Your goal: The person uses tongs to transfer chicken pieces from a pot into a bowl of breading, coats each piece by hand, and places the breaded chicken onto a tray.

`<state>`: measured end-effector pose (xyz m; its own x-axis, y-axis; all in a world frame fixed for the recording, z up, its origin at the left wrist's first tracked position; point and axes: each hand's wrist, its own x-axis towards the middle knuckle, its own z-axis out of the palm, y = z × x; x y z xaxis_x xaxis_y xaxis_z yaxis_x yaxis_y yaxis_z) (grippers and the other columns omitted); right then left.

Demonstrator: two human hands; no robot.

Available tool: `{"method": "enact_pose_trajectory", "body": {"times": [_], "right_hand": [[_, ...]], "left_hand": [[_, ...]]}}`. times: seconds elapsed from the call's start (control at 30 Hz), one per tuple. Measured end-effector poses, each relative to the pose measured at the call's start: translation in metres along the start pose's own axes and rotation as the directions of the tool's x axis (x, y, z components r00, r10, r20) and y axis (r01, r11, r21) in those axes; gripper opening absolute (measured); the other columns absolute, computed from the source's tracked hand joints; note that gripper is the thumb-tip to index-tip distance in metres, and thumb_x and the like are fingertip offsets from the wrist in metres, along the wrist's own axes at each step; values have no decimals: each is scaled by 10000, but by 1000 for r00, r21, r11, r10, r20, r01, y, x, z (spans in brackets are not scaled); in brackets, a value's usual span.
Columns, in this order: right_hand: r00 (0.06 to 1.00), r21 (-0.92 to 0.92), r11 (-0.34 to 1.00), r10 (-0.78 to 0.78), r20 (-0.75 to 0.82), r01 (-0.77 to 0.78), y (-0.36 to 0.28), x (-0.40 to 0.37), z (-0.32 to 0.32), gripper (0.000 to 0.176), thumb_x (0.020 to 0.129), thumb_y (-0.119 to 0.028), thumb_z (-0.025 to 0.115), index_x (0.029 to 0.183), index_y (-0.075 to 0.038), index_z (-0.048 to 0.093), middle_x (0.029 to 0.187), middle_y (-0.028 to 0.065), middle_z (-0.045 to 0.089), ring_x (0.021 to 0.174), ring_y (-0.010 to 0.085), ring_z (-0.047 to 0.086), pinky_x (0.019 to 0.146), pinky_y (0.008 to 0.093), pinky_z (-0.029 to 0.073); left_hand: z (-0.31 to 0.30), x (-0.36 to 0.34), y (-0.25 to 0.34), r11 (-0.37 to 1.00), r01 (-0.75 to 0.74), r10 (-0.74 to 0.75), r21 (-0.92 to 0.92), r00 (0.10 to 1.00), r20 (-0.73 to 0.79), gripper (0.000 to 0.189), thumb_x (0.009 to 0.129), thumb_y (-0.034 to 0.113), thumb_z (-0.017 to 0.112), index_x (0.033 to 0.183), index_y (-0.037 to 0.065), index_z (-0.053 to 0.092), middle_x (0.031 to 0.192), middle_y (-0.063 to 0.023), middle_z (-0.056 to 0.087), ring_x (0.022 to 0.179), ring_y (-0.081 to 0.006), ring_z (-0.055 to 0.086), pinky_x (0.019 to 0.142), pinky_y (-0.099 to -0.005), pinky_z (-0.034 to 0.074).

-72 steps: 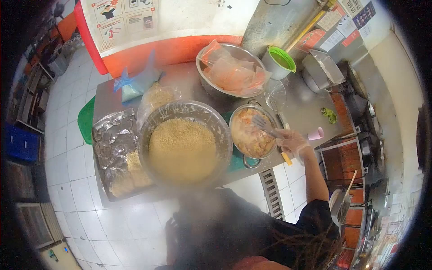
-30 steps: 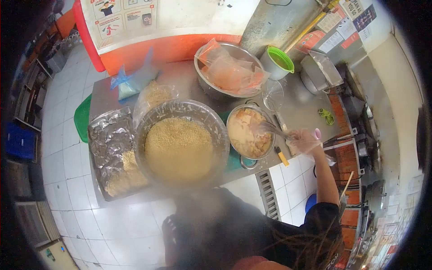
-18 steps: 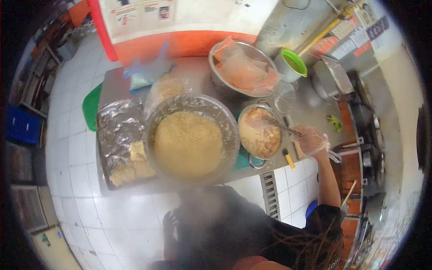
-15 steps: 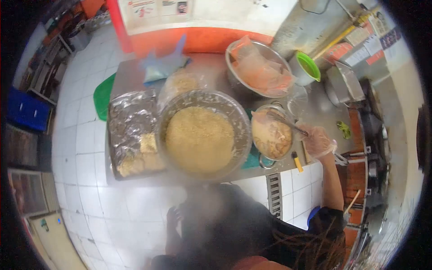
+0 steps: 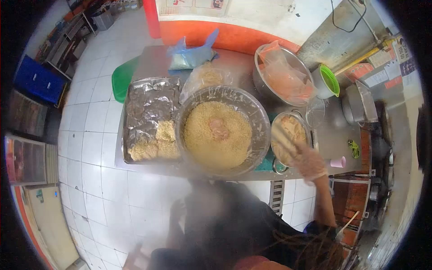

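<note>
Near right of table (image 5: 330,140) | gloved right hand (image 5: 310,162) blurred over small pot (image 5: 273,130); grip unreadable, tool unclear | meat piece (image 5: 219,129) lying mid-crumbs in big bowl (image 5: 243,96) | probably best: drain over pot, drop pieces apart.

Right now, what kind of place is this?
Probably a small food-stall or restaurant kitchen: a big round metal bowl of golden crumbs, a foil-lined tray of crumbed pieces, and a clear-gloved right hand at a steel worktable.

Pinkish piece (image 5: 218,129) lying on crumbs (image 5: 198,141)
</note>
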<state>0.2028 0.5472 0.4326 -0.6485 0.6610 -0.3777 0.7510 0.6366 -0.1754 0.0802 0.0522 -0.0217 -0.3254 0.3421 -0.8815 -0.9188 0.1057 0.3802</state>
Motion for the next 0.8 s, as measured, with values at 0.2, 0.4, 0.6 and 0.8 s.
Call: {"method": "enact_pose_trajectory", "body": {"times": [0.2, 0.4, 0.6, 0.8], "right_hand": [[965, -113, 965, 222, -141, -238, 74, 47, 53, 520, 797, -358, 654, 1212, -76, 517, 1041, 227, 616, 1014, 362, 591, 839, 449, 470], [960, -173, 976, 81, -269, -130, 69, 64, 63, 564, 783, -342, 656, 1218, -30, 480, 1093, 246, 584, 1045, 390, 555, 890, 456, 431], [973, -57, 973, -227, -36, 225, -82, 80, 54, 783, 738, -432, 678, 1339, -20, 392, 1305, 247, 472, 1199, 387, 469, 1023, 414, 364], [945, -220, 937, -217, 243, 271, -133, 117, 136, 964, 688, -576, 674, 1325, 88, 387, 1294, 291, 480, 1252, 355, 447, 1077, 400, 315]], "left_hand": [[-4, 5, -8, 1000, -14, 15, 28, 1000, -13, 483, 967, 304, 405, 1363, 27, 399, 1300, -111, 523, 1096, -261, 550, 847, -390, 483], [-8, -3, 3, 979, -137, 131, 151, 990, 48, 467, 953, 348, 449, 1315, 53, 463, 1202, -105, 588, 1010, -236, 590, 772, -371, 486], [67, -107, 95, 814, -541, 533, 213, 840, 96, 375, 930, 293, 545, 1179, 13, 559, 1081, -118, 643, 932, -218, 630, 805, -342, 481], [211, -100, 154, 717, -644, 581, 266, 763, 283, 381, 971, 283, 504, 1265, 40, 482, 1194, -93, 572, 1063, -198, 573, 880, -329, 469]]}}
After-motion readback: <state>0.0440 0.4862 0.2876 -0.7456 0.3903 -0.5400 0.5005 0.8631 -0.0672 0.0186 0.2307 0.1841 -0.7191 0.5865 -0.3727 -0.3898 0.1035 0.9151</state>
